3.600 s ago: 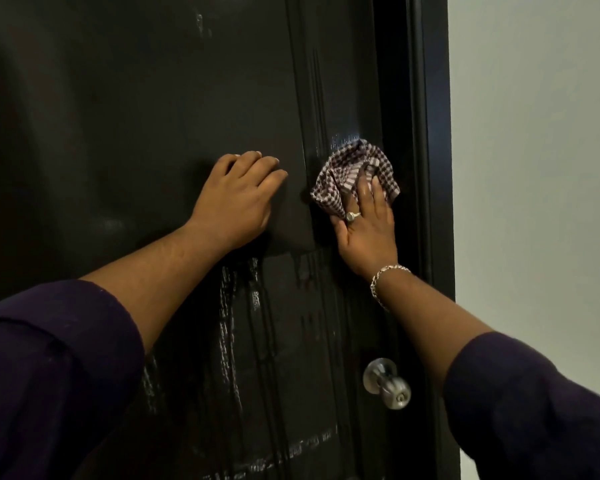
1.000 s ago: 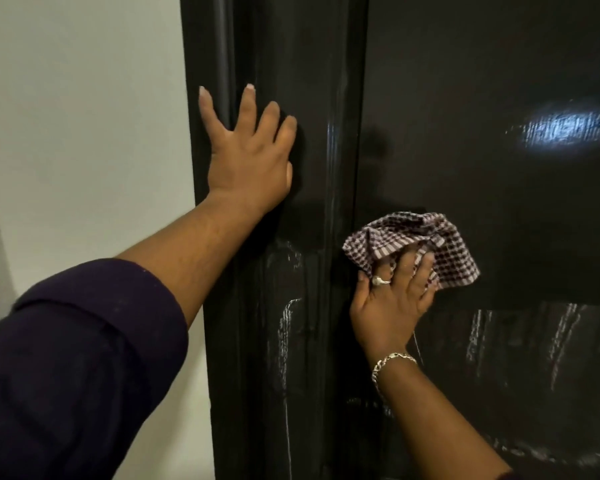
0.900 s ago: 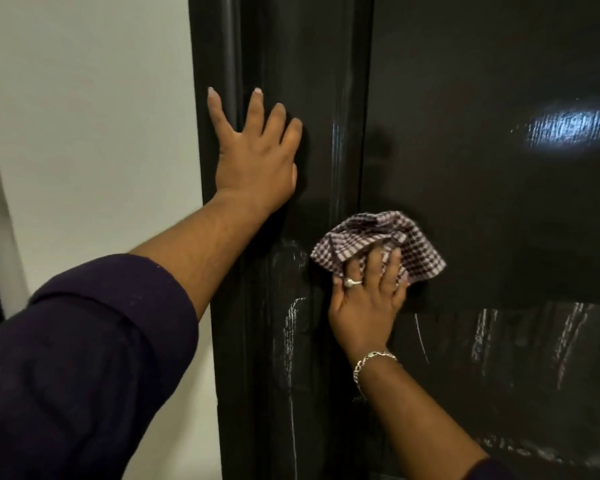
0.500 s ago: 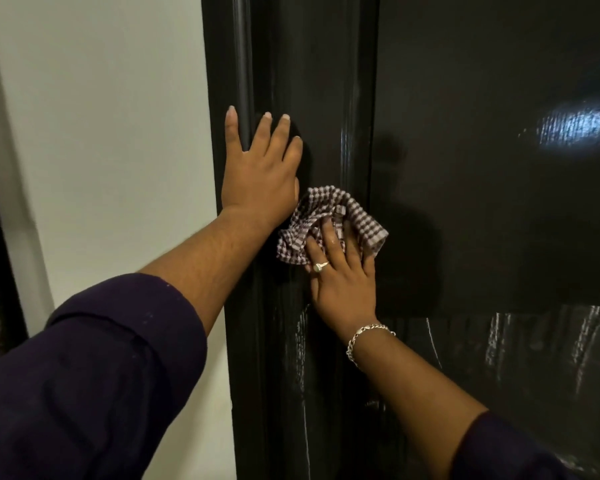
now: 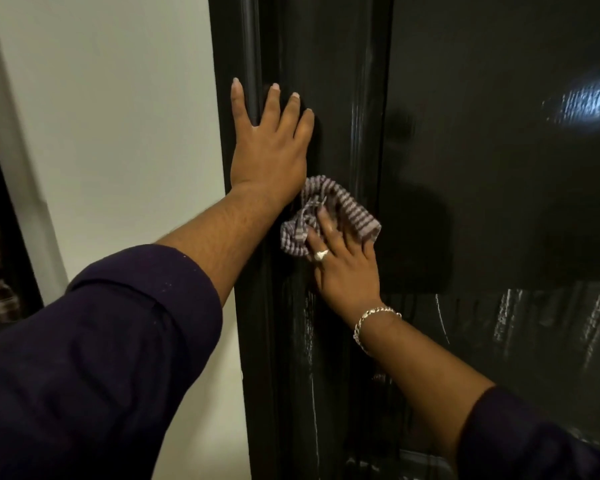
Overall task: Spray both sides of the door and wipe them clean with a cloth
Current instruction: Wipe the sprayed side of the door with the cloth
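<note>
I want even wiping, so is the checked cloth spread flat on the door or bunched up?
Bunched up. The cloth sits crumpled in folds under the right hand, which presses it to the door.

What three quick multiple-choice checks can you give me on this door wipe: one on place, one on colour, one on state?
1. Where is the cloth?
A. Just below the left hand, on the door
B. On the wall
C. Hanging from a knob

2. What colour is the door?
A. White
B. Black
C. Red

3. What is the left hand doing?
A. Gripping a spray bottle
B. Hanging at the side
C. Pressing flat on the door, fingers straight

Answers: 1 A, the right hand presses the cloth to the door right under the left wrist. 2 B, its glossy surface is black beside the pale wall. 3 C, the fingers are spread straight against the door's left edge and hold nothing.
</note>
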